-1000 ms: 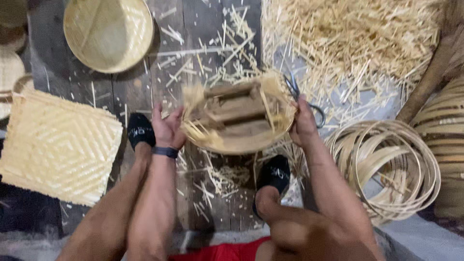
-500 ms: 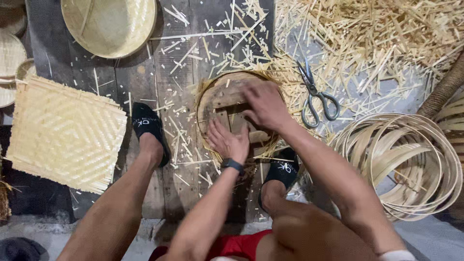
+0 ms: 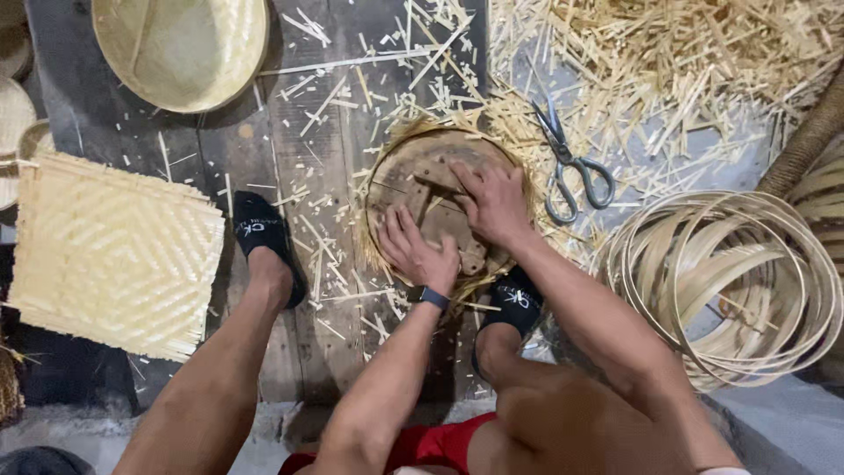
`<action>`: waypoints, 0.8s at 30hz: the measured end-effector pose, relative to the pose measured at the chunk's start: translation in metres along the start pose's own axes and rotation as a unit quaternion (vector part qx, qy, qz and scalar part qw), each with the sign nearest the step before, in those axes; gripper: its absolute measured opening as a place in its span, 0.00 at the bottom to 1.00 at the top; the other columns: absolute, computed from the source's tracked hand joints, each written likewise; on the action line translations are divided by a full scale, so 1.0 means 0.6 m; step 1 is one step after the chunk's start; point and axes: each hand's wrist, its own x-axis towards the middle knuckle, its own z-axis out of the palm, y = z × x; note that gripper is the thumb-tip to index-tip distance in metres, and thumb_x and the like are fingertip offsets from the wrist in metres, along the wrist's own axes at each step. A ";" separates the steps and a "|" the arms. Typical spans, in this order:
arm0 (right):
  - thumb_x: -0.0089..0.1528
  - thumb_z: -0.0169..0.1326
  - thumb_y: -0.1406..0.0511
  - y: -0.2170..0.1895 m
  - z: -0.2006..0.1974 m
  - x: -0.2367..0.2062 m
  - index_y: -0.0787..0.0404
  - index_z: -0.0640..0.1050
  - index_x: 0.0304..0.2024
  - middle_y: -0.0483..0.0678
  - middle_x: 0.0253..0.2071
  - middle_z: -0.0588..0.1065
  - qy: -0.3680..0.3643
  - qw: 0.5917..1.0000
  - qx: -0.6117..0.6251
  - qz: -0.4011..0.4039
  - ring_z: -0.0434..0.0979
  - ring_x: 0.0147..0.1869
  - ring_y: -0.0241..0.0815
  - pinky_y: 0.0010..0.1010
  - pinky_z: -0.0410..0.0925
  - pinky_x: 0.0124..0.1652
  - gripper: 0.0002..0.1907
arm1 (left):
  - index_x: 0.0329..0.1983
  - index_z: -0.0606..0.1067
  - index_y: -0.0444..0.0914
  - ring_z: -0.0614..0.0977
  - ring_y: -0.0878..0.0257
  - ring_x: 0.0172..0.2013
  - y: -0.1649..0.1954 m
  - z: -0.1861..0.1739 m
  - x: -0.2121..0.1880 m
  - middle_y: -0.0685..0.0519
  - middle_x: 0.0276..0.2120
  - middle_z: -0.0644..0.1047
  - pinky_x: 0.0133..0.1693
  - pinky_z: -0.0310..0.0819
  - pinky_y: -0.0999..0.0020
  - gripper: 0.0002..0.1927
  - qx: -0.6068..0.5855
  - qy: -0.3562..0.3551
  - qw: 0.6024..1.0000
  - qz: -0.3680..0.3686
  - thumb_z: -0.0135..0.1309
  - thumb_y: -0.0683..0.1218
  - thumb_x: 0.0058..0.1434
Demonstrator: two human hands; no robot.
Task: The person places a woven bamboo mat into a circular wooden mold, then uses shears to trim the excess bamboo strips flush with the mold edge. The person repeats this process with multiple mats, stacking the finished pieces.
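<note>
Head view: both palms flat on round wooden mould (image 3: pixel 422 189), pressing woven bamboo underneath.
Left hand (image 3: pixel 420 251), right hand (image 3: pixel 492 204) spread open, gripping nothing; best pressed evenly, centred, clear of scissors (image 3: pixel 571 163).

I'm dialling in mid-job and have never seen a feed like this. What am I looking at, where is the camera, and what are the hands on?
There is no machine here: a seated person works with two bare hands, and the single camera sits on that person's head, looking down past the knees to a dark plank floor. Both palms press flat on a round wooden disc ringed by frayed straw-coloured weave; the left hand is nearer the body, the right hand further out. Neither hand grips anything. The feet wear black slippers either side of the disc. Around it lie scissors, a heap of thin strips, coiled hoops, a square woven mat and a shallow round basket.
</note>
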 end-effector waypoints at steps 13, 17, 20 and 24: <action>0.57 0.62 0.64 -0.021 0.014 -0.047 0.53 0.75 0.64 0.57 0.49 0.71 0.101 0.986 0.130 0.002 0.71 0.52 0.57 0.45 0.64 0.50 0.31 | 0.74 0.65 0.47 0.61 0.40 0.68 -0.057 -0.048 0.058 0.53 0.72 0.64 0.66 0.55 0.47 0.42 0.054 -0.171 0.981 0.073 0.53 0.44 0.51; 0.67 0.60 0.65 0.078 -0.007 -0.072 0.60 0.78 0.56 0.53 0.52 0.74 0.176 0.960 0.121 0.184 0.74 0.58 0.55 0.43 0.67 0.60 0.15 | 0.74 0.58 0.45 0.53 0.39 0.72 -0.063 -0.016 0.059 0.41 0.75 0.55 0.70 0.39 0.36 0.44 0.165 -0.133 0.973 0.090 0.58 0.52 0.52; 0.58 0.64 0.65 0.167 -0.022 -0.103 0.71 0.72 0.56 0.65 0.47 0.71 0.099 0.942 0.004 0.320 0.70 0.55 0.63 0.50 0.61 0.58 0.27 | 0.76 0.46 0.34 0.44 0.38 0.75 -0.018 0.042 0.053 0.33 0.75 0.46 0.70 0.32 0.34 0.54 0.085 -0.147 0.985 0.020 0.60 0.61 0.57; 0.47 0.73 0.60 0.231 -0.019 -0.114 0.74 0.69 0.54 0.69 0.47 0.72 -0.035 0.920 -0.009 0.391 0.72 0.53 0.67 0.49 0.68 0.51 0.41 | 0.73 0.40 0.25 0.41 0.37 0.74 0.047 0.105 0.048 0.32 0.74 0.43 0.69 0.26 0.34 0.66 0.050 -0.080 0.995 -0.032 0.62 0.67 0.50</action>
